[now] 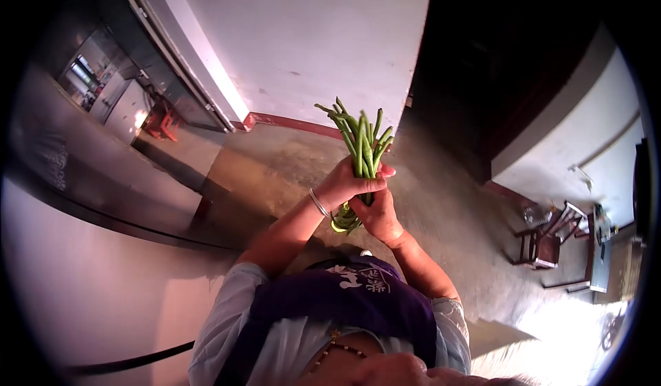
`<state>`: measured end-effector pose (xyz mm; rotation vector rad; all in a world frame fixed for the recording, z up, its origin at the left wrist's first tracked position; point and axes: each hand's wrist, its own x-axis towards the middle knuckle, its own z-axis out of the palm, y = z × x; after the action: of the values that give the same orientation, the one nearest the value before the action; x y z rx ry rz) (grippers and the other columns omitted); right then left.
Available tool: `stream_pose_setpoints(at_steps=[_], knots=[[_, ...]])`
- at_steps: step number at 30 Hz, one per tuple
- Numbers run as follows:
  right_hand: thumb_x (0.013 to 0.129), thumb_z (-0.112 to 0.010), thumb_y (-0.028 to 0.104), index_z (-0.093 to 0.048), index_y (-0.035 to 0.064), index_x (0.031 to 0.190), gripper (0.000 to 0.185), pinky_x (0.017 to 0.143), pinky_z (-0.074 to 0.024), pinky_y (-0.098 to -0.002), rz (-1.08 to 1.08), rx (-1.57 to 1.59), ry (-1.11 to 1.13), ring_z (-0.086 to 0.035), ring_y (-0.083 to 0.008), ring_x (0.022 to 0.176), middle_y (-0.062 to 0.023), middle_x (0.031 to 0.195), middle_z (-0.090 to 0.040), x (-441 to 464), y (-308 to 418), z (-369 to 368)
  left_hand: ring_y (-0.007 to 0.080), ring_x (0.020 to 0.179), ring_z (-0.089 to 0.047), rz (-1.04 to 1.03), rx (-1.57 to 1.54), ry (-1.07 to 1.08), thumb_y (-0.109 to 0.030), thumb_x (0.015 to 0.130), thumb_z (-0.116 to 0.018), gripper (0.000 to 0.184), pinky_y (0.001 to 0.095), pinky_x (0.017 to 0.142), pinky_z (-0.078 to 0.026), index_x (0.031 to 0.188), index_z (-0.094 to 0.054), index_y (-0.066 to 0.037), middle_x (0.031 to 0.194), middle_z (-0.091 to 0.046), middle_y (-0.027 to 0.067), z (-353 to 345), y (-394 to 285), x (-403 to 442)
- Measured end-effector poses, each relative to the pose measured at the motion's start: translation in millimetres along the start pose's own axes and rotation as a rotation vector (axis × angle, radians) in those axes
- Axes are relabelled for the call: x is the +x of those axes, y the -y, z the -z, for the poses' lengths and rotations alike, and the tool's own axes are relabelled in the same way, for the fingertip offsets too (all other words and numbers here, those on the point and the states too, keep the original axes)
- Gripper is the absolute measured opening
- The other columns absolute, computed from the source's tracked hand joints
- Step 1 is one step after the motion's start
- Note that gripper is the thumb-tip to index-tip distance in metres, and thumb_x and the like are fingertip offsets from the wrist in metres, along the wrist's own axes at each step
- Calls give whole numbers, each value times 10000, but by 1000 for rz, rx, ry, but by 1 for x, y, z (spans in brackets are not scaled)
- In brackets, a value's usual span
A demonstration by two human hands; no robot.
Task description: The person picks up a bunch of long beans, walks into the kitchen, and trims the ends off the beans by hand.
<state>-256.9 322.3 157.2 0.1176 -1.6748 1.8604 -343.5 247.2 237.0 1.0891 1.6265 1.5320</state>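
Note:
A bunch of long green beans (365,145) stands upright in front of my chest, its stem ends fanning out above my hands. My left hand (348,181) wraps round the bundle from the left, with a bracelet on that wrist. From the right, my right hand (377,214) closes on the same bunch, just below the left one. The lower part of the beans curls in a loop under my hands. My palms and fingers hide the middle of the bundle.
A white wall (310,42) with a red base strip rises ahead. On the left, a doorway shows a red stool (162,121). Wooden chairs (544,245) stand at the right, near a table. Concrete floor (441,193) lies beneath me, with bright light at lower right.

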Motion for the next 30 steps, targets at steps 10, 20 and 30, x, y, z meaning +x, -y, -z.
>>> stream_pose_setpoints(at_steps=[10, 20, 30], knots=[[857, -638, 66, -390, -22, 1297, 513, 944, -447, -342, 3, 67, 379, -543, -271, 1130, -175, 1230, -528, 84, 7, 31, 165, 1013, -609, 84, 230, -299, -104, 910, -589, 227, 333, 923, -478, 1104, -619, 11, 1070, -674, 111, 31, -11, 41], [824, -673, 43, -641, 13, 980, 162, 568, -489, -330, 307, -159, 135, -617, -256, 619, -115, 833, -652, 195, 24, -46, 127, 583, -605, -9, 203, -467, -53, 891, -599, 60, 259, 543, -499, 902, -563, -7, 717, -609, 43, 168, -49, 42], [675, -728, -35, -679, 46, 955, 295, 696, -507, -353, 925, -628, 381, -593, -262, 835, -97, 949, -622, 360, 76, -193, 123, 514, -590, 99, 227, -420, -113, 826, -681, 179, 266, 483, -482, 769, -551, -3, 641, -578, 31, 327, -104, -9]])
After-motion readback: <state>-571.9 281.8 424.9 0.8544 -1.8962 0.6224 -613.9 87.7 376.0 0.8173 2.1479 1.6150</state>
